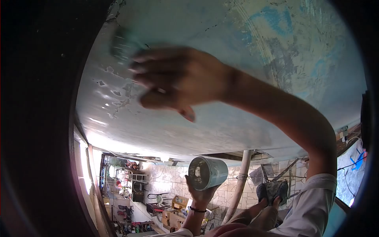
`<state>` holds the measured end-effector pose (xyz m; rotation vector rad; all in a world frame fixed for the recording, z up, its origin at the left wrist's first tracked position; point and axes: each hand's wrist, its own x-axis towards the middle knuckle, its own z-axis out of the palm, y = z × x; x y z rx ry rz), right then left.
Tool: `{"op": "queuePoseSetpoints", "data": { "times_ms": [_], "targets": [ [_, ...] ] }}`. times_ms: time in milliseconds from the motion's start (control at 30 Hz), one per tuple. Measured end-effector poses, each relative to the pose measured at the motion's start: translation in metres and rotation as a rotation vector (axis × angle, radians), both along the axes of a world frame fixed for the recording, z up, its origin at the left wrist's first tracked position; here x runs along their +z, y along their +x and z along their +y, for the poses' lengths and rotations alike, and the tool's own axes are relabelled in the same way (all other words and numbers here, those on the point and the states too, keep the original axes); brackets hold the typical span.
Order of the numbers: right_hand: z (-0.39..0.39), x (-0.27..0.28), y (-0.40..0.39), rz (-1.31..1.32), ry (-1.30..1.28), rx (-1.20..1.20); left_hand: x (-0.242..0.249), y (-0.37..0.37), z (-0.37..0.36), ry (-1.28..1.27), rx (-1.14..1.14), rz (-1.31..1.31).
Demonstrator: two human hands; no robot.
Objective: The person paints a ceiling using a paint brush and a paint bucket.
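My left hand [200, 196], with a dark band on its wrist, grips a grey metal-looking can [216, 173] from below. The can is tilted so that its open mouth faces toward me; its inside looks mottled and wet. Up against the pale bluish wall [189, 132], my right hand [179, 77] is smeared by motion, its fingers pointing left and bent, thumb lower. A dark greenish blur [121, 45] lies just beyond the fingertips; whether it is a tool or a shadow I cannot make out.
The wall has peeling patches [114, 93] and blue stains [274, 19]. Far below lies a stone-tiled floor [166, 177] with cardboard boxes [171, 219] and a chair. A pole [240, 185] rises beside the can. My shoes [272, 191] rest on a narrow support.
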<state>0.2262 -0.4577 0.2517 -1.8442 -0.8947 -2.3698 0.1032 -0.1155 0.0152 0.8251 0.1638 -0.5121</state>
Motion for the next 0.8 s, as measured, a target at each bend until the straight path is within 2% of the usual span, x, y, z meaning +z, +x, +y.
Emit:
{"op": "queuePoseSetpoints", "data": {
  "times_ms": [33, 100, 200, 300, 400, 467, 567, 633, 667, 733, 767, 800],
  "targets": [
    [-0.004, -0.022, -0.007, 0.042, -0.024, -0.028, -0.001, -0.001, -0.001, 0.014, 0.004, 0.002],
    [-0.003, -0.093, 0.0, 0.062, 0.052, 0.172, -0.007, -0.002, 0.002, 0.01, -0.006, 0.009],
    [-0.01, -0.195, -0.031, 0.288, 0.065, 0.236, -0.004, -0.005, -0.002, 0.058, -0.008, -0.014],
    [-0.02, -0.241, -0.079, 0.589, -0.07, 0.155, 0.0, -0.005, -0.003, 0.074, -0.027, -0.029],
    [-0.018, -0.265, -0.103, 0.721, -0.147, 0.102, -0.002, -0.005, 0.0, 0.063, -0.018, -0.02],
    [-0.016, -0.257, -0.109, 0.806, -0.197, 0.03, -0.003, -0.004, 0.001, 0.044, -0.043, -0.032],
    [-0.019, -0.214, -0.099, 0.847, -0.144, 0.038, 0.01, -0.009, -0.004, 0.029, -0.044, -0.021],
    [-0.03, -0.161, -0.095, 0.813, 0.006, 0.129, 0.021, -0.011, -0.008, 0.051, -0.046, -0.017],
    [-0.04, -0.13, -0.095, 0.911, 0.113, 0.293, 0.027, -0.013, -0.011, 0.061, -0.054, -0.019],
    [-0.062, -0.067, -0.096, 0.924, 0.21, 0.313, 0.036, -0.015, -0.016, 0.083, -0.074, -0.024],
    [-0.071, -0.04, -0.097, 0.845, 0.194, 0.17, 0.037, -0.015, -0.019, 0.075, -0.071, -0.023],
    [-0.077, -0.017, -0.1, 0.73, 0.178, 0.175, 0.039, -0.015, -0.022, 0.065, -0.068, -0.022]
  ]
}}
